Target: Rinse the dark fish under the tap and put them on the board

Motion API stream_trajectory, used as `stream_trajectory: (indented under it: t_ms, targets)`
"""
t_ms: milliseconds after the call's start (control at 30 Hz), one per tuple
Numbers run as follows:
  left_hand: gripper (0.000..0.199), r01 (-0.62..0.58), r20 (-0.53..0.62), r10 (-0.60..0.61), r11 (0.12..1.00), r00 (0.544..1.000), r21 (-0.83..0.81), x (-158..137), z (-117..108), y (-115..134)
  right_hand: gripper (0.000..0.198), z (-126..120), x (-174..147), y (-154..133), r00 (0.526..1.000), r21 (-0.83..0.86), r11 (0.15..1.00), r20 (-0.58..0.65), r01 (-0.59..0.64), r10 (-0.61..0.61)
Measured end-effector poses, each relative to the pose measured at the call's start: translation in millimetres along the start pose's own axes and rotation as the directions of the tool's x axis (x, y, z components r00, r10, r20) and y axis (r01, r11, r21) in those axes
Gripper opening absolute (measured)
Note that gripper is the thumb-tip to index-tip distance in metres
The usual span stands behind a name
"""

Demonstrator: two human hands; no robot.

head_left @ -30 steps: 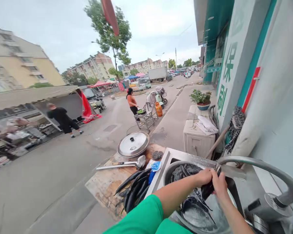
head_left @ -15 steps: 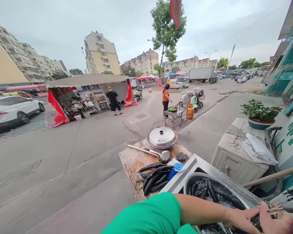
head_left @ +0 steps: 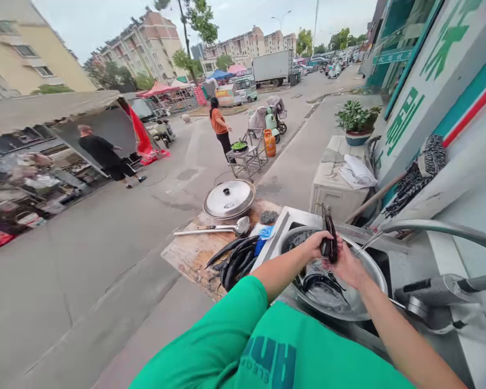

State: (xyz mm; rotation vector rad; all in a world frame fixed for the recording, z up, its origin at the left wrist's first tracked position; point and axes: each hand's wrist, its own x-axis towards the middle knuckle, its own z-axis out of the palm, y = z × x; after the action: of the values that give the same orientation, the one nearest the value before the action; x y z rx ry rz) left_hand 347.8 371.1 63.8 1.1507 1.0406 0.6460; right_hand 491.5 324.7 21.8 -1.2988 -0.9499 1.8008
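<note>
My left hand point(head_left: 318, 245) and my right hand point(head_left: 345, 266) are both closed around dark, slender eggplants point(head_left: 328, 229), which stand up steeply between them. I cannot tell exactly how many are in my grip. Below my hands is a round metal basin point(head_left: 378, 270) with water and more dark eggplants point(head_left: 322, 282) in it. A curved faucet point(head_left: 441, 227) pours a stream of water into the basin's right side. On the wooden board point(head_left: 186, 248) to the left lies a pile of long, black eggplants point(head_left: 237, 262).
The basin sits in a metal sink point(head_left: 281, 219). A lidded pan point(head_left: 229, 199), a ladle point(head_left: 242, 226) and a scouring pad point(head_left: 269, 217) are on the board. A mop point(head_left: 425, 167) leans at the right. Two people stand farther off.
My view has swung right and down. My hands, low at the right edge before, now show over the basin with the eggplants raised between them. The faucet has come into view.
</note>
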Motion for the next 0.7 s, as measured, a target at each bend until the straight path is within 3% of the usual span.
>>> stream_trajectory:
  t_ms: [67, 133, 200, 300, 367, 433, 533, 633, 700]
  targets:
    - [0.034, 0.089, 0.123, -0.068, 0.980, 0.990, -0.177, 13.2, -6.4, -12.1, 0.048, 5.1, -5.8, 8.7, 0.995, 0.092, 0.992, 0.048, 0.085, -0.090]
    - [0.035, 0.160, 0.183, -0.098, 0.916, 0.978, -0.367, 21.6, -5.9, -19.7, 0.042, 0.9, -10.2, 14.0, 0.987, 0.008, 0.987, 0.003, 0.162, -0.162]
    - [0.034, 0.187, 0.190, -0.102, 0.837, 0.976, -0.514, 26.4, 1.1, -20.3, 0.037, -10.5, -11.9, 16.5, 0.965, -0.218, 0.952, -0.103, 0.216, -0.242]
    - [0.028, 0.122, 0.155, -0.029, 0.766, 0.987, -0.631, 35.8, 20.2, -12.7, 0.027, -32.1, -10.8, 17.7, 0.851, -0.597, 0.778, -0.290, 0.197, -0.437]
    - [0.018, 0.118, 0.138, -0.035, 0.747, 0.990, -0.654, 45.6, 34.1, -7.0, 0.024, -43.6, -11.7, 18.3, 0.797, -0.715, 0.686, -0.333, 0.134, -0.504]
    - [0.009, 0.173, 0.123, -0.123, 0.755, 0.985, -0.632, 56.5, 45.7, -3.9, 0.027, -50.4, -15.5, 18.8, 0.807, -0.740, 0.660, -0.309, 0.128, -0.503]
    - [0.017, 0.224, 0.092, -0.212, 0.765, 0.973, -0.603, 69.0, 55.7, -4.3, 0.035, -52.8, -23.4, 20.3, 0.793, -0.705, 0.690, -0.319, 0.168, -0.519]
    - [0.017, 0.192, 0.061, -0.194, 0.787, 0.979, -0.586, 73.9, 58.7, -6.4, 0.046, -50.5, -28.7, 23.1, 0.728, -0.665, 0.727, -0.412, 0.172, -0.548]
    - [0.018, 0.163, 0.046, -0.166, 0.806, 0.985, -0.569, 73.9, 58.9, -6.2, 0.046, -49.0, -29.8, 24.7, 0.724, -0.638, 0.742, -0.412, 0.204, -0.553]
